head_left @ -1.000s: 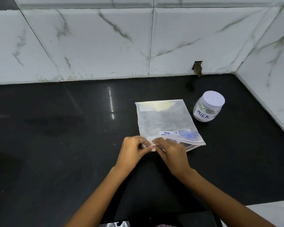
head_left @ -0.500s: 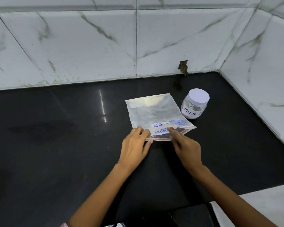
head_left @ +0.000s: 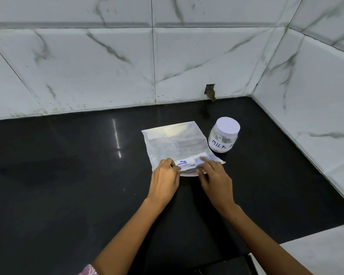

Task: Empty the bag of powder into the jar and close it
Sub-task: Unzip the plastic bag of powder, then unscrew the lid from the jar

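Observation:
A clear zip bag [head_left: 177, 143] with a little pale powder at its far end lies flat on the black counter [head_left: 68, 175]. Its zip edge faces me. My left hand [head_left: 164, 181] pinches the near left part of that edge. My right hand [head_left: 214, 179] grips the edge just to the right, fingers spread over the printed label. A small clear jar [head_left: 223, 138] with a white lid on and a "MILK" label stands upright just right of the bag, apart from both hands.
White marble-look tiled walls [head_left: 127, 66] close the counter at the back and on the right [head_left: 316, 96]. A small hole [head_left: 210, 92] shows in the back tile near the corner. A white surface [head_left: 316, 255] lies at the near right.
Both hands were pinched together at the bag's near corner. They have spread apart along the zip edge, and the head camera has tilted so the scene sits lower and further right.

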A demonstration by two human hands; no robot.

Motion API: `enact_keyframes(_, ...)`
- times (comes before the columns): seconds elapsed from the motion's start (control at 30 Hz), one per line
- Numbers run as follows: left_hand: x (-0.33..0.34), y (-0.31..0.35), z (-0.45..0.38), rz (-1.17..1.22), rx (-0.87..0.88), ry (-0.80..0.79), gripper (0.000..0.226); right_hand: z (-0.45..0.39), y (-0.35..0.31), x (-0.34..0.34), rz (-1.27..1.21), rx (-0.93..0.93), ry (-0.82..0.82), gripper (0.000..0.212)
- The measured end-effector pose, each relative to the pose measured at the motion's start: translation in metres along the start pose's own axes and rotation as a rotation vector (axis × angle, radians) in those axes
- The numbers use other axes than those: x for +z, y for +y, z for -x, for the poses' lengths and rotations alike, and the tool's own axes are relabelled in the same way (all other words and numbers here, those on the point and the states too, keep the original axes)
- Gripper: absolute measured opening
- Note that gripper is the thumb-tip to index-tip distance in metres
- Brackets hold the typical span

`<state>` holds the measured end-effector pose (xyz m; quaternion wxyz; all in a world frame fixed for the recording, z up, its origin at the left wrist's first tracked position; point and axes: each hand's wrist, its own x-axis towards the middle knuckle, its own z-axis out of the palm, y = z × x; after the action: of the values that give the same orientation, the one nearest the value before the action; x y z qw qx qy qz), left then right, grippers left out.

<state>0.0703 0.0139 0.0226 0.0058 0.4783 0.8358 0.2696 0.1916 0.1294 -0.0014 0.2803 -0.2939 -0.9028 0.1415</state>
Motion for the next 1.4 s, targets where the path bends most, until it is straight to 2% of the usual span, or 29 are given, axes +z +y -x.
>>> enact_keyframes(0.1,-0.005,0.002,0.004,0.107,-0.013,0.044,0.02,-0.002,0.006,-0.001,-0.001,-0.057,0.009,0.005)
enact_keyframes(0.33,-0.023,0.005,0.007,0.242,-0.067,0.103,0.044,-0.019,0.021,-0.02,0.013,0.021,0.122,0.016)
enact_keyframes(0.57,-0.032,0.014,0.016,0.255,-0.047,0.086,0.059,-0.02,0.037,-0.041,-0.073,0.087,-0.042,0.028)
enact_keyframes(0.7,-0.022,0.02,0.024,0.259,-0.025,-0.039,0.044,-0.015,0.05,-0.05,-0.216,0.115,-0.115,0.026)
enact_keyframes(0.8,-0.015,0.026,0.024,0.265,-0.046,-0.075,0.033,-0.017,0.062,-0.056,-0.254,0.121,-0.105,0.024)
enact_keyframes(0.97,0.002,0.045,0.003,0.294,-0.089,-0.013,0.02,-0.042,0.074,-0.063,-0.227,0.178,0.042,0.03)
enact_keyframes(1.07,0.016,0.059,-0.018,0.303,-0.115,0.011,0.021,-0.073,0.077,-0.062,-0.174,0.182,0.12,0.047)
enact_keyframes(1.17,0.024,0.059,-0.028,0.31,-0.17,0.027,0.036,-0.094,0.06,-0.044,-0.153,0.23,-0.021,0.07)
enact_keyframes(1.23,0.032,0.057,-0.036,0.307,-0.219,0.04,0.047,-0.108,0.05,-0.035,-0.103,0.247,-0.167,0.076)
enact_keyframes(1.3,0.039,0.06,-0.048,0.324,-0.264,0.031,0.058,-0.12,0.046,-0.032,-0.06,0.235,-0.24,0.068)
enact_keyframes(1.37,0.07,0.122,-0.091,0.352,-0.299,0.091,0.067,-0.149,0.104,-0.064,-0.047,0.169,-0.254,0.056)
enact_keyframes(1.4,0.073,0.127,-0.097,0.376,-0.301,0.098,0.071,-0.15,0.105,-0.067,-0.03,0.164,-0.259,0.052)
